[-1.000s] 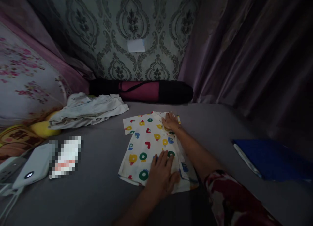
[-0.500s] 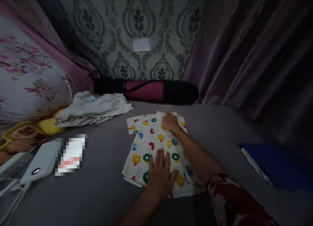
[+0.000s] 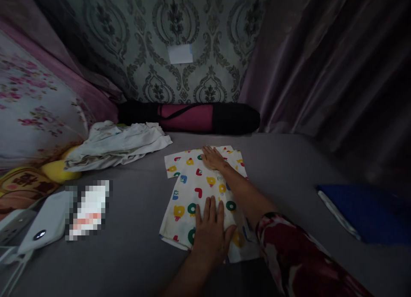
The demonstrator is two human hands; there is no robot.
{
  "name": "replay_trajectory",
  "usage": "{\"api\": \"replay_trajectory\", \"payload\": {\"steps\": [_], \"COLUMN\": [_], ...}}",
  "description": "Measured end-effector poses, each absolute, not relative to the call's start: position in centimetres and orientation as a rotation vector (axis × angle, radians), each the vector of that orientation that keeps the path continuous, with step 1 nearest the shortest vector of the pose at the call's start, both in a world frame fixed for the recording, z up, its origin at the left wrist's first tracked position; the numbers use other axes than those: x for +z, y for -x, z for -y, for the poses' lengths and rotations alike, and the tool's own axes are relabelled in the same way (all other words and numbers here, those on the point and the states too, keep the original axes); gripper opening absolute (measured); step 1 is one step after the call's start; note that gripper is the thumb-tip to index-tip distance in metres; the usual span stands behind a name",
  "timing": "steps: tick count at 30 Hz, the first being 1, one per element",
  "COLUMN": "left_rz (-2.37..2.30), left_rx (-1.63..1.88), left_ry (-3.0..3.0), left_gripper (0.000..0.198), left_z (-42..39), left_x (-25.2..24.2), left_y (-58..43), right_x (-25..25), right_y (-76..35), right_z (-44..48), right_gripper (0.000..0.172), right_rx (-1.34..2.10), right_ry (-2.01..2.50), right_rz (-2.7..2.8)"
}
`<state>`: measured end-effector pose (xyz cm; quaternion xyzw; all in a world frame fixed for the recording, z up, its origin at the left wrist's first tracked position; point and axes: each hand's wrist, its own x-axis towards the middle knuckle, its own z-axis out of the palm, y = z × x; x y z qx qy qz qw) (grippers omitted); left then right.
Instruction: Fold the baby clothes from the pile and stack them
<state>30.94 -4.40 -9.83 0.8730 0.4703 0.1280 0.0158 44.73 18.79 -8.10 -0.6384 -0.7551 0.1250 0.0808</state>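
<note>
A small white short-sleeved shirt (image 3: 183, 190) with colourful letter-like prints lies spread on the grey bed surface, its collar end away from me. My left hand (image 3: 212, 228) rests flat on its lower front, fingers spread and pointing up the shirt. Farther off, my right hand (image 3: 212, 158) lies flat near the collar, covering part of it. That forearm crosses over the shirt's right side and hides some of it. Both hands are open, pressing on the cloth without gripping it.
A heap of pale clothes (image 3: 118, 145) lies back left, before a black and maroon long bag (image 3: 189, 117) along the wall. At left are a white power bank (image 3: 48, 220), cables and a yellow plush item (image 3: 61, 170). A folded blue item (image 3: 362, 213) lies right.
My right hand has slid left across the top of the shirt, toward the collar's middle. My left hand stays at the same spot on the cloth. The view has shifted slightly.
</note>
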Motion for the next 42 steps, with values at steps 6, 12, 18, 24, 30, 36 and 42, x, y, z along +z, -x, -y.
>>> {"api": "replay_trajectory", "payload": {"steps": [6,12,18,24,30,36,42], "left_rz": [-1.44,-1.43,-1.444,-1.417,-1.399,-1.411,-1.409], "left_rx": [0.382,0.382,0.409,0.352,0.338,0.201,0.221], "left_ry": [-2.693,-2.686,-2.709,-2.649,-2.628,-2.603,-2.506], "left_gripper": [0.061,0.064,0.062,0.063,0.066,0.068,0.055], "left_z": [4.5,4.4,4.4,4.5,4.7,4.7,4.2], "left_x": [-9.6,-10.0,-10.1,-9.0,-8.8,-7.3,-6.5], "left_y": [-30.8,-30.7,-30.7,-30.5,-30.4,-30.5,-30.2], "right_x": [-6.7,-8.5,-9.1,-7.2,-8.3,-8.7,-7.5], "right_y": [-46.6,-48.3,-48.4,-49.9,-49.6,-48.8,-50.7], "right_z": [-17.3,-15.8,-16.2,-14.9,-10.3,-9.6,-6.6], "right_gripper": [0.061,0.067,0.068,0.063,0.063,0.061,0.066], "right_rx": [0.251,0.088,0.178,0.371,0.206,0.18,0.399], "right_ry": [2.022,2.339,2.373,2.231,2.204,2.179,2.133], "right_rz": [2.059,1.761,1.758,1.886,1.979,1.967,1.95]}}
